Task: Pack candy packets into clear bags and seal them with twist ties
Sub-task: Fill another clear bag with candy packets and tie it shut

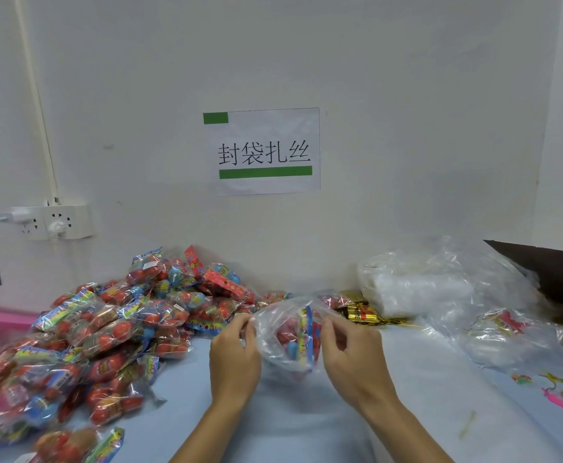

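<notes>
Item: clear bag [282, 332], one candy packet [302, 339] inside, held above the counter [407, 379]. My left hand [235, 357] and right hand [348, 354] pinch its mouth edges, likely to gather the neck for a twist tie [390, 320].

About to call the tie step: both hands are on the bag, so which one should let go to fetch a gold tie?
Right, probably. The gold ties lie just beyond the right hand, on its side of the bag. The left hand faces the candy pile and can keep pinching the bag's mouth.
</notes>
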A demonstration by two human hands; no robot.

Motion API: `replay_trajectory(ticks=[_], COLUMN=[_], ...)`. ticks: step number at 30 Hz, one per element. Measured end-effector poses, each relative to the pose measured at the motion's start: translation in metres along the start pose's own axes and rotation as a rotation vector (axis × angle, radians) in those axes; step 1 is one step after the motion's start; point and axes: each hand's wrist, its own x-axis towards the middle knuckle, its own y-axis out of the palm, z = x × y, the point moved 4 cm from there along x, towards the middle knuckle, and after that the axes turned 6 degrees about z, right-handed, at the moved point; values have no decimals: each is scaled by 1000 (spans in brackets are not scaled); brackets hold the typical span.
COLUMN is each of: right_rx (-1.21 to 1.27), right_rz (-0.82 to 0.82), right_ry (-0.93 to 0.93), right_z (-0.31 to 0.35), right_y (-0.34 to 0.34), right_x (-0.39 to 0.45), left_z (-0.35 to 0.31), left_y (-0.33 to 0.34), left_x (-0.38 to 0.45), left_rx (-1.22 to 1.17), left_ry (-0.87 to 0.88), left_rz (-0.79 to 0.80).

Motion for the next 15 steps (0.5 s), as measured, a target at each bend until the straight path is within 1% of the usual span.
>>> replay_trajectory(ticks=[2,5,7,8,9,11,12,13,15], right_rx=[-14,2,33,36,28,-22,-47,-48,2], right_rz=[-107,-287,-327,-287,-194,88,222,326,456], right_ry=[-7,31,135,237,356,551,588,578,478], right_z=[-3,-10,-21,-31,-42,-59,-63,-63,-60], right_y=[-6,-14,-19,-20,-17,-5,1,7,17], right_x=[2,2,3,3,3,-1,-5,-7,-10], left_z=[4,8,10,12,13,14,15,16,18], left_y=[-1,-2,-2,-2,-2,-2,-2,-1,0], left_x=[2,4,4,5,5,6,6,6,6], left_rx=[-7,-19,-26,-28,-30,-31,-31,-32,-36], left_ry=[-27,-51,-67,-75,-82,-90,-93,-98,-107], left_rz=[-8,-7,-9,-10,-8,-1,3,9,28])
